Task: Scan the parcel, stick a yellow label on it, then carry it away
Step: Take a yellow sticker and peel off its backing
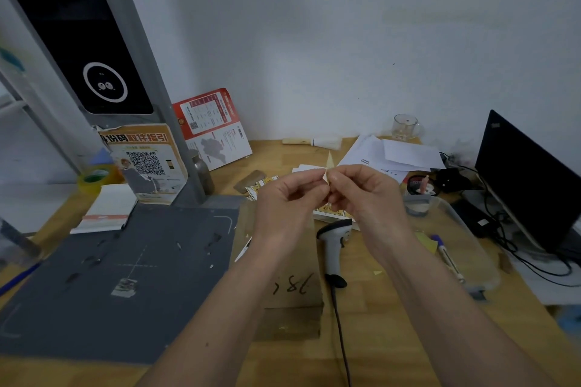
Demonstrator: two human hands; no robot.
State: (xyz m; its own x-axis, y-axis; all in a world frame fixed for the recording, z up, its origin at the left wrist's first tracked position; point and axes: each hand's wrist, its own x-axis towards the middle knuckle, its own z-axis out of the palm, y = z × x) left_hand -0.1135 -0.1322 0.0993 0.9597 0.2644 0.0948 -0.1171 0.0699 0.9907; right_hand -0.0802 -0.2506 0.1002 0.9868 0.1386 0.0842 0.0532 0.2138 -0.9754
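Two bare forearms, raised from the near edge of the wooden table [283, 154]. Left hand [284, 198] and right hand [366, 195], fingertips pinched together on one small yellow label [328, 168]. Parcel [294, 286], brown cardboard, flat on the table below the wrists, beside the barcode scanner [334, 240].

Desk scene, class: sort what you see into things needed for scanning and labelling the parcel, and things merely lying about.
Belongs to the job: parcel, barcode scanner, yellow label pinched between left hand and right hand, spare labels.

Just lying about: glass mug, laptop, tape roll, pen.
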